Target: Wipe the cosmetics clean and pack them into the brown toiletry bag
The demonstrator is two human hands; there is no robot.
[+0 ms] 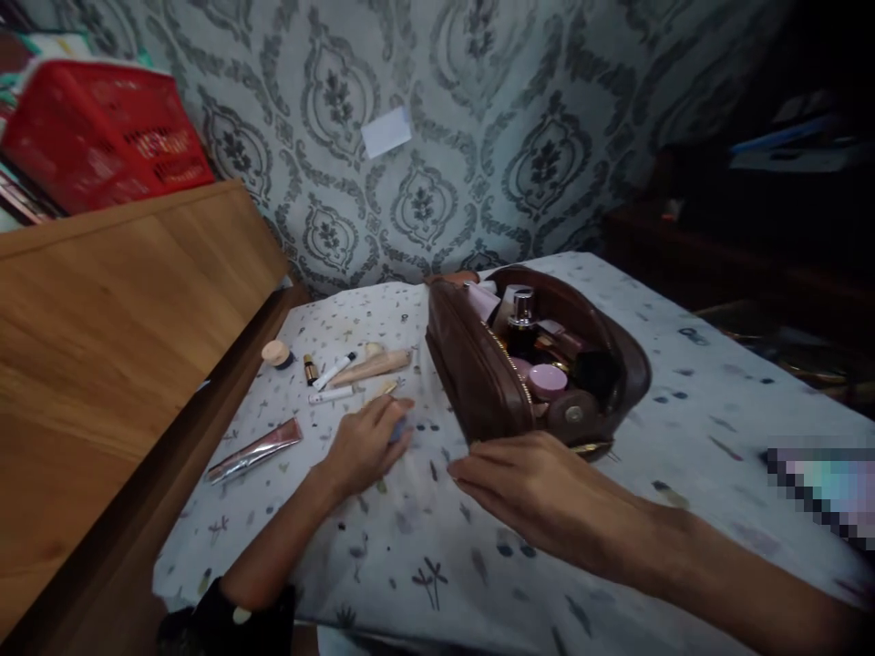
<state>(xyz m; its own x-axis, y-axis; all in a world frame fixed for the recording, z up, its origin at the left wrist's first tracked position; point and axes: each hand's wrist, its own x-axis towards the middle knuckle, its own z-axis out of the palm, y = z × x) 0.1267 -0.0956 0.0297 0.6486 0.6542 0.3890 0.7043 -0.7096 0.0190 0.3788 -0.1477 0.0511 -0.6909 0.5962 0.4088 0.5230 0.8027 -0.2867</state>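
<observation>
On the patterned white cloth, my left hand point(365, 445) is closed around a small bluish item point(397, 428), mostly covered by the fingers. Just beyond it lie a beige tube point(373, 366), a white pen-like stick point(332, 394), another stick with a black cap point(334, 372) and a small gold-and-black bottle point(310, 369). My right hand point(530, 483) is by the near end of an unzipped brown toiletry bag point(471, 360), fingers stretched out flat; whether they touch the bag is unclear. Inside the bag are a pink-lidded jar point(548, 380), a silver-capped bottle point(523, 314) and other cosmetics.
A shiny pink-silver tube point(254, 451) and a small round jar point(276, 353) lie at the left. A wooden panel point(137, 337) borders the table's left side, with a red box point(109, 132) above. A blurred, pixelated device point(830, 492) is at the right edge.
</observation>
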